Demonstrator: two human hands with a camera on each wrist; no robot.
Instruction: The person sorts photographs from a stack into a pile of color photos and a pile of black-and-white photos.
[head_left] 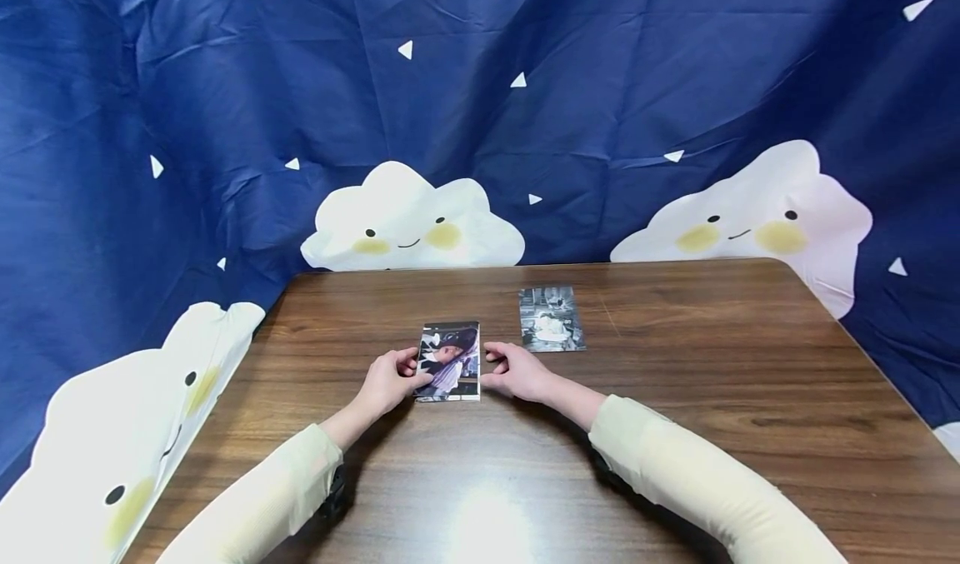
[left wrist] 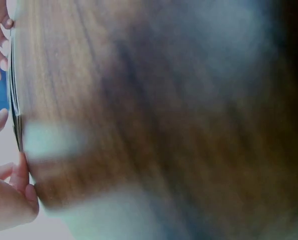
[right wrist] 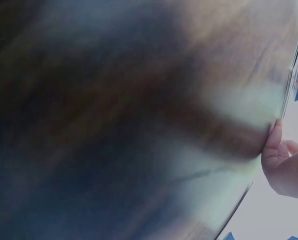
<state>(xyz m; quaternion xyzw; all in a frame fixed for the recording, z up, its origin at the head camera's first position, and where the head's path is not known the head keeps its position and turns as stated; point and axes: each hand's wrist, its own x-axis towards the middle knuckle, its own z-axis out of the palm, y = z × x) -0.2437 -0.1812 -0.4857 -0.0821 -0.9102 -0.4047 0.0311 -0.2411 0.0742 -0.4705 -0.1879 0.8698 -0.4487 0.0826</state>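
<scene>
A small stack of photo prints (head_left: 450, 362) lies near the middle of the wooden table, a colour picture of a person in a dark hat on top. My left hand (head_left: 390, 381) pinches its left edge, thumb over the top print. Seen edge-on in the left wrist view, the stack (left wrist: 14, 85) has several slightly parted layers beside the left hand (left wrist: 11, 197). At the right edge, my right hand (head_left: 519, 372) has its thumb and fingers apart, tips at or very near the prints. The right wrist view shows the right hand (right wrist: 284, 162) by the stack's end.
A black-and-white photo print (head_left: 551, 320) lies flat on the table (head_left: 712, 364), behind and right of the stack. A dark blue curtain (head_left: 570, 114) with white clouds hangs beyond the table's far edge. Light glares off the table's front part.
</scene>
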